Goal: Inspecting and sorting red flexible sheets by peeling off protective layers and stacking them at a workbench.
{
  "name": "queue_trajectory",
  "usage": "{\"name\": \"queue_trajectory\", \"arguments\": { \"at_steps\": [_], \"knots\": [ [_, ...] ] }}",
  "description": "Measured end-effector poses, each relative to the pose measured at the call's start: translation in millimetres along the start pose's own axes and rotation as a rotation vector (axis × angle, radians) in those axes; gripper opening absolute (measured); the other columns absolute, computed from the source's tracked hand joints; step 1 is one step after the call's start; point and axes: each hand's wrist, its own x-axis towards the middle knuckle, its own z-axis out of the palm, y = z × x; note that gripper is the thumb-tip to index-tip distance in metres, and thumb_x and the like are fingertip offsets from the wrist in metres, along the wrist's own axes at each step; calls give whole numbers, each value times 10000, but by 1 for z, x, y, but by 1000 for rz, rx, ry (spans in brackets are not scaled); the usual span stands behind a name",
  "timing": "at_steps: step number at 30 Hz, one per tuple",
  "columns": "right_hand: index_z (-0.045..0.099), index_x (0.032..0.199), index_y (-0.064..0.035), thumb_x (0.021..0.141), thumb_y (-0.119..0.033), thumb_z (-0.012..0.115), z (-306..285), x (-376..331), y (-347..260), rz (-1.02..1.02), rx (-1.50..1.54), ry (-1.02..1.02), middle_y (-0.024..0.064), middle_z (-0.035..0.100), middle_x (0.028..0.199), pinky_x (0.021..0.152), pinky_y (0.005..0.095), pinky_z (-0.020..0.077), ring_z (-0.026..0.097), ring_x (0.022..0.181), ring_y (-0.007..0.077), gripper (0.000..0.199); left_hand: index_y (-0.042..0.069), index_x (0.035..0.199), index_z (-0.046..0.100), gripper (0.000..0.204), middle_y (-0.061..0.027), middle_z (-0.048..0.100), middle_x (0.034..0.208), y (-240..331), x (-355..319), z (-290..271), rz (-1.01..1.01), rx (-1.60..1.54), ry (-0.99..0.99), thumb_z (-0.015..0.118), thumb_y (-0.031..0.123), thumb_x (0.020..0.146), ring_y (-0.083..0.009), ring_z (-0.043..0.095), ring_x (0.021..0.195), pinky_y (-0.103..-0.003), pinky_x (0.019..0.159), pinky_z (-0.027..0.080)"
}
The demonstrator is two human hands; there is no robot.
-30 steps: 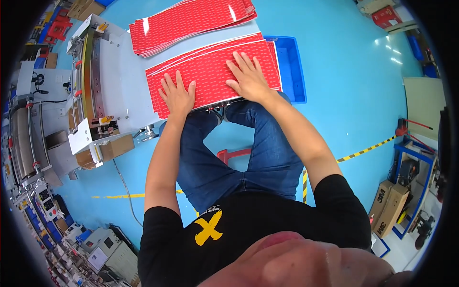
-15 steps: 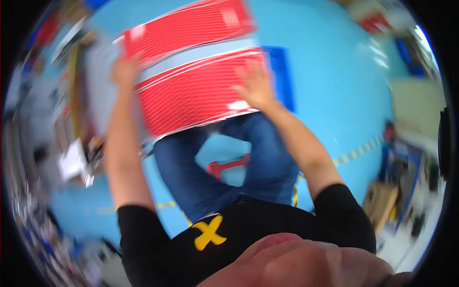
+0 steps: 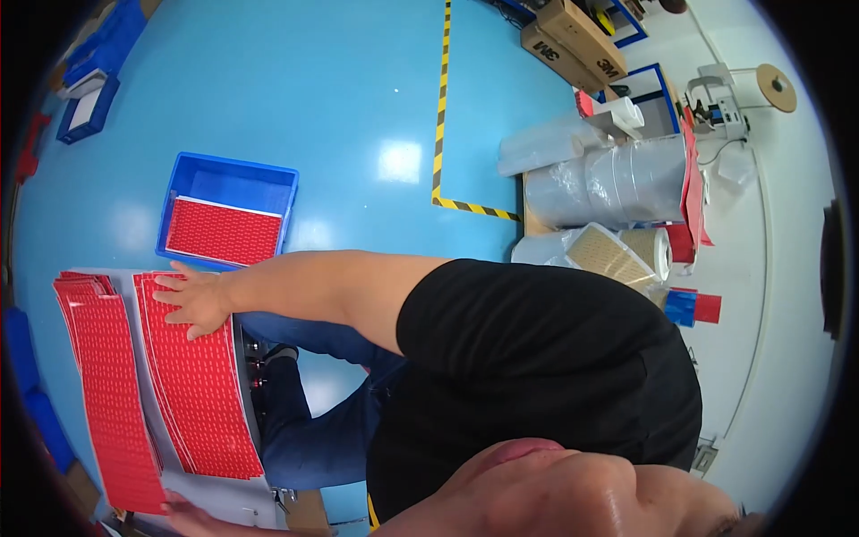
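Note:
Two stacks of long red printed sheets lie side by side on a pale tabletop [image 3: 136,313]. My right hand [image 3: 199,302] rests flat, fingers spread, on the upper end of the nearer stack [image 3: 201,403]. At the lower picture edge, my left hand [image 3: 185,516] closes on a corner of the farther stack [image 3: 112,403]; its fingers are only partly visible. The farther stack's sheets are slightly fanned at their upper end. Beyond my right hand, a blue bin [image 3: 231,170] on the floor contains more red sheets [image 3: 224,231].
Black-and-yellow tape [image 3: 440,134] marks the blue floor. Plastic-wrapped rolls [image 3: 608,183] and a cardboard box [image 3: 573,49] stand at the right. A small blue tray [image 3: 88,112] is at the far left. My knees are beside the table.
My view has swung to the right, bringing the blue bin and wrapped rolls into sight. My right hand remains on the nearer stack and my left hand at the farther stack's corner.

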Motion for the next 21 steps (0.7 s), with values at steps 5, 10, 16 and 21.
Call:
{"name": "queue_trajectory", "arguments": {
  "at_steps": [5, 10, 16, 21],
  "knots": [
    [592, 1290, -84, 876, -339, 638, -15, -77, -22, 121, 107, 342, 233, 359, 1496, 1155, 654, 86, 221, 1448, 426, 488, -121, 1162, 546, 355, -246, 628, 1149, -18, -153, 28, 163, 1253, -162, 455, 194, 1023, -357, 597, 1070, -407, 978, 481],
    [628, 1152, -58, 795, -248, 705, -16, -147, -38, 202, 112, 513, 211, 482, 1335, 1078, 574, 299, 405, 1310, 401, 411, -39, 1386, 467, 521, -275, 565, 1307, -85, -182, 50, -207, 101, -161, 566, 251, 964, -387, 575, 1142, -374, 1076, 434],
    [651, 1077, -58, 777, -250, 701, -2, -137, -43, 32, -31, 464, 153, 550, 1167, 968, 474, 379, 508, 1131, 331, 360, -131, 1376, 396, 414, -269, 524, 1309, -120, -176, 38, -174, -604, -102, 435, 92, 1029, -351, 588, 1125, -354, 1006, 513],
    [676, 1023, -86, 791, -290, 689, -2, -131, -62, -38, -96, 414, 109, 577, 1090, 922, 445, 384, 516, 1093, 283, 309, -122, 1271, 470, 366, -243, 605, 1177, -114, -188, 44, -162, -440, -64, 532, 121, 1004, -322, 646, 1001, -338, 893, 565]
  ]
}}
